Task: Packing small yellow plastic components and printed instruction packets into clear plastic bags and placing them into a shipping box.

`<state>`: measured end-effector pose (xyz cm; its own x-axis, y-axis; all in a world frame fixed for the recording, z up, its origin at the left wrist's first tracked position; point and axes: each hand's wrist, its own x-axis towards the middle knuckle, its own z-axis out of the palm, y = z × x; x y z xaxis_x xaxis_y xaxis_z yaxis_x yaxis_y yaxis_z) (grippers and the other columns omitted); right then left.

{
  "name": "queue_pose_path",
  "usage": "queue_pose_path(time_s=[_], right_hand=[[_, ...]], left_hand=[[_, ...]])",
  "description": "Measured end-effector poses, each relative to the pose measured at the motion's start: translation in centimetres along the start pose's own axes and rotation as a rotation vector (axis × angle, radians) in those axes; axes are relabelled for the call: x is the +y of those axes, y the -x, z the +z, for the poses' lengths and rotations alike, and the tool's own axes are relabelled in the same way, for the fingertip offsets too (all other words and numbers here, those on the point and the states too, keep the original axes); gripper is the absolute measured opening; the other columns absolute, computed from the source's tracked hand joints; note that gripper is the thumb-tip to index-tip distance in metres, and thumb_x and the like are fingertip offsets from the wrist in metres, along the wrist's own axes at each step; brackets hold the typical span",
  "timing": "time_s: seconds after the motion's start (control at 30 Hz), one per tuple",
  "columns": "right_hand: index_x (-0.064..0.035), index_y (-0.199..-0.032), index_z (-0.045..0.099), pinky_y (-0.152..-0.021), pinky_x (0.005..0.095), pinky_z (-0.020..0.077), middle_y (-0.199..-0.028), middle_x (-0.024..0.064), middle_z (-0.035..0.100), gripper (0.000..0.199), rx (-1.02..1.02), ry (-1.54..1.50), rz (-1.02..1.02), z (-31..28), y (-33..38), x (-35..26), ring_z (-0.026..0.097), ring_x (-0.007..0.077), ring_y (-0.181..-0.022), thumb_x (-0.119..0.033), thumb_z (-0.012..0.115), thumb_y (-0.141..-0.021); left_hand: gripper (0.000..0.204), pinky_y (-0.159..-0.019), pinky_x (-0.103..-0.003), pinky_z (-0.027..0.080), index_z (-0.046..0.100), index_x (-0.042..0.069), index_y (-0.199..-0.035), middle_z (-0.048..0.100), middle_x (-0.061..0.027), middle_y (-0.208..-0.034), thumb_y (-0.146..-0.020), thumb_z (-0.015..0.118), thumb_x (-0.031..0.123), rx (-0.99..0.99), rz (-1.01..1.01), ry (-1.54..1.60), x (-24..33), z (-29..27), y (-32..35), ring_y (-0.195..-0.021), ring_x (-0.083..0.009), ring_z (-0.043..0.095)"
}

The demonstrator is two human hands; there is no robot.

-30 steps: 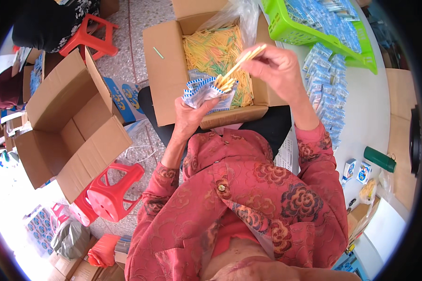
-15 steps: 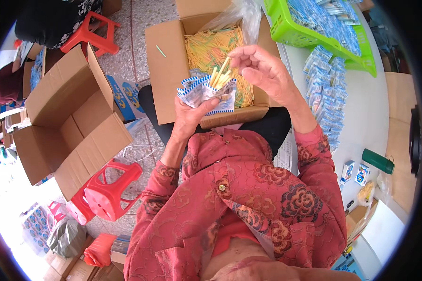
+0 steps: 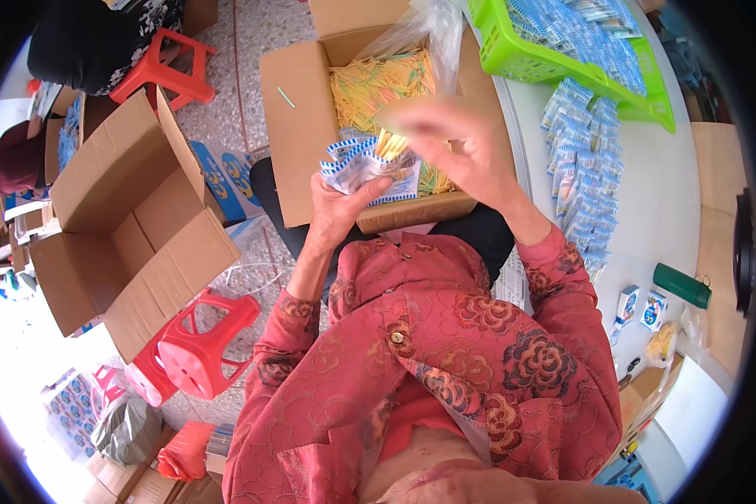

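Note:
My left hand [image 3: 338, 208] is closed around a small bunch of blue-and-white packets [image 3: 359, 171], thumb across their front. From the open top of one packet stick up several thin pale-yellow sticks [image 3: 391, 145]. Over these sticks is my right hand [image 3: 472, 155], its fingers smeared by motion, so I cannot make out whether they grip anything. Both hands are above an open cardboard box [image 3: 298, 139] between my knees. Inside it lies a heap of loose yellow, orange and green sticks [image 3: 378, 86], partly hidden by my hands and the packets.
On the white table [image 3: 659, 193] at right lie rows of blue-and-white packets [image 3: 584, 168], beside a green basket [image 3: 521, 59] full of them. A green bottle [image 3: 682, 286] lies farther down. At left are an open carton [image 3: 134, 227] and red stools [image 3: 206, 349]. One green stick [image 3: 286, 97] rests on a box flap.
My right hand has shifted left and down over the sticks, its fingers now blurred. The sticks stand lower and closer together in the packet. My left hand has hardly moved.

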<state>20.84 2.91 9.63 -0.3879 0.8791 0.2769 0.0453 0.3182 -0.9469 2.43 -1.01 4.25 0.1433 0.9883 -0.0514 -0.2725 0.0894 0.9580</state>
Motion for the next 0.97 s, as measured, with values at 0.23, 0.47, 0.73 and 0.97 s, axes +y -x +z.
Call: queue_pose_path(time_s=[0.23,0.47,0.73,0.97], right_hand=[[-0.0004,-0.089,0.060,-0.064,0.0248,0.0457,-0.080,0.0054,0.058,0.014,0.061,0.156,0.028,-0.1,0.4,-0.8,0.056,0.0130,-0.072,-0.010,0.061,-0.079],[0.0000,-0.088,0.059,-0.058,0.0172,0.0402,-0.075,-0.0019,0.056,0.008,0.031,-0.042,0.212,-1.6,0.7,-1.1,0.049,0.0025,-0.066,-0.005,0.059,-0.081],[-0.0008,-0.085,0.058,-0.059,0.0191,0.0420,-0.071,-0.0018,0.057,0.006,0.264,0.250,-0.036,-4.7,-1.5,-3.8,0.050,0.0026,-0.066,-0.006,0.056,-0.083],[-0.0059,-0.090,0.056,-0.063,0.0206,0.0440,-0.078,-0.0013,0.058,0.006,0.201,0.013,0.023,-8.5,-3.1,-2.7,0.050,0.0029,-0.069,-0.009,0.053,-0.086]], left_hand=[[0.029,-0.072,-0.025,0.048,0.059,0.000,-0.098,0.062,-0.0029,-0.088,-0.071,0.071,0.004,-0.001,-0.027,0.052,0.6,0.7,-0.4,-0.078,-0.0089,0.057],[0.032,-0.076,-0.027,0.047,0.057,0.001,-0.102,0.061,-0.0039,-0.094,-0.073,0.069,0.008,0.029,-0.012,0.297,0.2,0.6,-0.5,-0.084,-0.0105,0.057],[0.028,-0.077,-0.032,0.048,0.051,0.004,-0.106,0.059,-0.0053,-0.097,-0.080,0.061,0.009,0.013,-0.019,0.142,0.7,-0.2,-1.0,-0.085,-0.0161,0.058],[0.030,-0.080,-0.031,0.047,0.053,0.000,-0.106,0.061,-0.0078,-0.096,-0.079,0.062,0.009,0.057,0.018,0.128,0.5,0.5,-1.2,-0.087,-0.0169,0.059]])
